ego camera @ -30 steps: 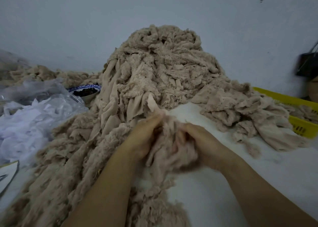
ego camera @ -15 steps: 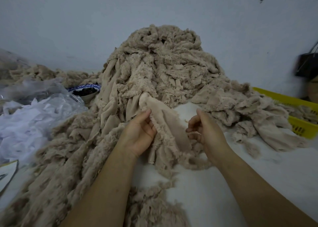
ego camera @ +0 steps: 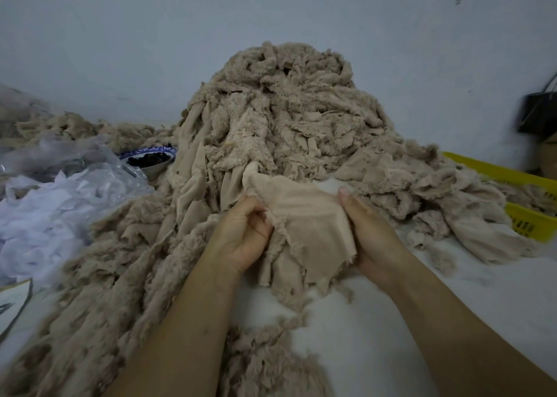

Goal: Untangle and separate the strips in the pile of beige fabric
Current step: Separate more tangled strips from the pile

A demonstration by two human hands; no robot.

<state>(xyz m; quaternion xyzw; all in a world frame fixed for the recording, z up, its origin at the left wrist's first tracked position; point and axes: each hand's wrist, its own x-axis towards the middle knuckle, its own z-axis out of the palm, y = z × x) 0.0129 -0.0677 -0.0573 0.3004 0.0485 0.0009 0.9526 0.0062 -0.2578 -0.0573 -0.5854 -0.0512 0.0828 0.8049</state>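
A tall pile of beige fabric strips rises against the wall in the middle of the head view. Frayed strips spill from it to the left front and to the right. In front of the pile a smooth beige strip is spread flat between my hands. My left hand grips its frayed left edge with curled fingers. My right hand holds its right edge, thumb up on top, fingers hidden beneath the cloth. The strip's upper end still runs into the pile.
A clear plastic bag of white scraps lies at the left. A blue-rimmed bowl with dark contents sits behind it. A yellow crate holding more beige fabric stands at the right. A dark object hangs on the wall. White table surface shows in front.
One second ago both hands were bunched together in a clump of fabric. They have since moved apart and now hold one strip spread wide between them.
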